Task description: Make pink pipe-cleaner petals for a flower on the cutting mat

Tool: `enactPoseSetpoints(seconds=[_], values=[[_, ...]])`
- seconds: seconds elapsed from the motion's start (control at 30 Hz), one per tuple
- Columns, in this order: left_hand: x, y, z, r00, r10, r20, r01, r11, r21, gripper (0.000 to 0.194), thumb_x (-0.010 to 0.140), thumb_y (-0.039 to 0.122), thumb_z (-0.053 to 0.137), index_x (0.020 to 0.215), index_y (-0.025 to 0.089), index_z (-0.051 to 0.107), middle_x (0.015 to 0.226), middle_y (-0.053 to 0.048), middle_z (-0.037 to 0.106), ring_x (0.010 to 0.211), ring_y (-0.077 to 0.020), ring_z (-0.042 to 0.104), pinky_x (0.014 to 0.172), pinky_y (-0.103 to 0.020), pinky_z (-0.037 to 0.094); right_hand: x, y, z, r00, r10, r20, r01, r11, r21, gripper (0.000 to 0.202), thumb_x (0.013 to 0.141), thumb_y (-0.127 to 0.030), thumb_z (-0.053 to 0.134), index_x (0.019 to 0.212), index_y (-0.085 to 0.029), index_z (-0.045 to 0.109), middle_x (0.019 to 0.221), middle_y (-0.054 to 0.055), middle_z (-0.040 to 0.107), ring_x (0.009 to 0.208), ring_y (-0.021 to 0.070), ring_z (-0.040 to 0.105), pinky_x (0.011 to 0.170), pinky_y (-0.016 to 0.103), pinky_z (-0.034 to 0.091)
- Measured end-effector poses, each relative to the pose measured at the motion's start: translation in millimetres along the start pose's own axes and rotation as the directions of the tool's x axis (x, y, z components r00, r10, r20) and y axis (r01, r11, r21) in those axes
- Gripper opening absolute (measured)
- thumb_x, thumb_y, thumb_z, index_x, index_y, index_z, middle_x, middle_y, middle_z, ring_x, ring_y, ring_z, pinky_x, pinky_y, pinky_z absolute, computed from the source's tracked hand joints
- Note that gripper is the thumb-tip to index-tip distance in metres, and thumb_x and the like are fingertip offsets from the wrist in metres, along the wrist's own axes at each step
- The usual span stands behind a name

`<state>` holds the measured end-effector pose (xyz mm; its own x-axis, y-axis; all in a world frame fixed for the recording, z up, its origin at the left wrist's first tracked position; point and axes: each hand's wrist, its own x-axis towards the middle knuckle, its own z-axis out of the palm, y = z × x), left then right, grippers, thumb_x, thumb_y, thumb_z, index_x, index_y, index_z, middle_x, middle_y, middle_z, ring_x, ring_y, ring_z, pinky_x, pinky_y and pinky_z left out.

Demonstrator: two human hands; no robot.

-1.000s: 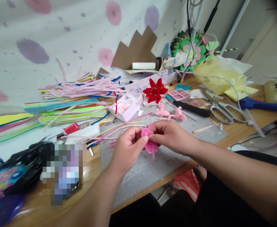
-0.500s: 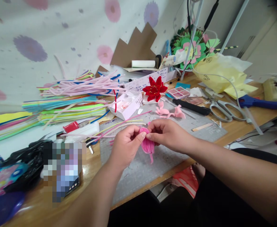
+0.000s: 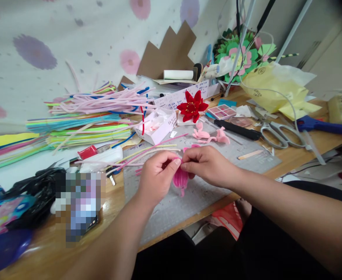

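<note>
A bright pink piece of bent pipe cleaner (image 3: 180,180) hangs between my two hands above the grey cutting mat (image 3: 156,217). Thumb and fingers of my left hand (image 3: 160,171) pinch its upper left side. My right hand (image 3: 202,164) grips the upper right side, its fingers curled and partly hidden behind the pink strands. A short tail points down from the piece, and a pink loop shows above my right fingers. Beyond my hands lie light pink curled pieces (image 3: 210,134) and a red pipe-cleaner flower (image 3: 192,107).
Bundles of coloured pipe cleaners (image 3: 92,134) are piled at the left, near a small white box (image 3: 159,126). Grey-handled scissors (image 3: 281,134), a black-handled tool (image 3: 237,130), a blue glue gun (image 3: 322,125) and a wooden stick (image 3: 250,154) lie at the right. A black plastic bag (image 3: 33,194) sits at front left.
The pink piece has turned in my fingers; its lower end sits slightly higher, and a loop now shows above my right hand. Both hands keep their pinch. The camera view has shifted a little.
</note>
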<state>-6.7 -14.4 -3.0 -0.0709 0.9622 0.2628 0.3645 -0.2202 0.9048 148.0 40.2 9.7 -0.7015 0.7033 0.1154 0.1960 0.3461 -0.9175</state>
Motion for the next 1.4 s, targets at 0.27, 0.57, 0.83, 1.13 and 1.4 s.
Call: enactPoseSetpoints(seconds=[0.27, 0.57, 0.83, 1.13, 1.4], values=[[2.0, -1.5, -0.9, 0.995, -0.102, -0.013, 0.101, 0.995, -0.018, 0.013, 0.078, 0.026, 0.059, 0.069, 0.017, 0.061, 0.064, 0.001, 0.056, 0.061, -0.0121, 0.049, 0.057, -0.022, 0.04, 2.8, 7.7, 9.3, 0.995, 0.096, 0.038, -0.099, 0.991, 0.09, 0.018, 0.079, -0.024, 0.053, 0.063, -0.016, 0.053, 0.054, -0.001, 0.055, 0.05, 0.0095, 0.053, 0.048, 0.021, 0.04], [3.0, -1.3, -2.3, 0.995, -0.071, -0.069, 0.074, 0.996, 0.042, 0.014, 0.078, 0.025, 0.06, 0.066, 0.017, 0.061, 0.061, 0.003, 0.057, 0.058, -0.0103, 0.049, 0.055, -0.021, 0.039, 0.4, 8.1, 7.8, 0.962, 0.21, 0.177, -0.26, 0.905, 0.337, 0.025, 0.08, -0.034, 0.057, 0.064, -0.015, 0.052, 0.056, -0.001, 0.054, 0.049, 0.0095, 0.054, 0.05, 0.024, 0.046], [3.0, -5.6, -1.8, 0.975, -0.073, -0.208, 0.074, 0.997, -0.002, 0.017, 0.079, 0.03, 0.061, 0.071, 0.016, 0.059, 0.063, 0.003, 0.055, 0.059, -0.0095, 0.047, 0.056, -0.021, 0.038, -5.0, 13.1, 17.9, 0.987, 0.075, 0.14, -0.123, 0.919, 0.374, 0.029, 0.076, -0.038, 0.063, 0.062, -0.014, 0.059, 0.053, -0.006, 0.042, 0.05, 0.0059, 0.036, 0.05, 0.021, 0.029], [5.2, -3.1, 0.0, 0.952, -0.297, 0.074, 0.3, 0.856, -0.421, 0.017, 0.075, 0.03, 0.065, 0.077, 0.013, 0.066, 0.067, -0.001, 0.063, 0.066, -0.012, 0.057, 0.066, -0.023, 0.045, -9.3, 14.7, 34.2, 0.996, 0.046, 0.08, -0.081, 0.842, 0.534, 0.026, 0.079, -0.038, 0.06, 0.07, -0.014, 0.063, 0.064, 0.0, 0.056, 0.054, 0.0086, 0.048, 0.053, 0.023, 0.039], [4.0, -4.7, -5.1, 0.928, -0.29, 0.232, 0.361, 0.85, -0.383, 0.031, 0.08, 0.04, 0.059, 0.082, 0.012, 0.072, 0.058, -0.004, 0.064, 0.049, -0.0112, 0.054, 0.05, -0.022, 0.043, -12.1, 15.0, 36.4, 0.987, 0.123, 0.1, -0.158, 0.821, 0.549, 0.028, 0.077, -0.037, 0.06, 0.063, -0.014, 0.06, 0.062, 0.001, 0.056, 0.054, 0.0086, 0.047, 0.052, 0.023, 0.037]])
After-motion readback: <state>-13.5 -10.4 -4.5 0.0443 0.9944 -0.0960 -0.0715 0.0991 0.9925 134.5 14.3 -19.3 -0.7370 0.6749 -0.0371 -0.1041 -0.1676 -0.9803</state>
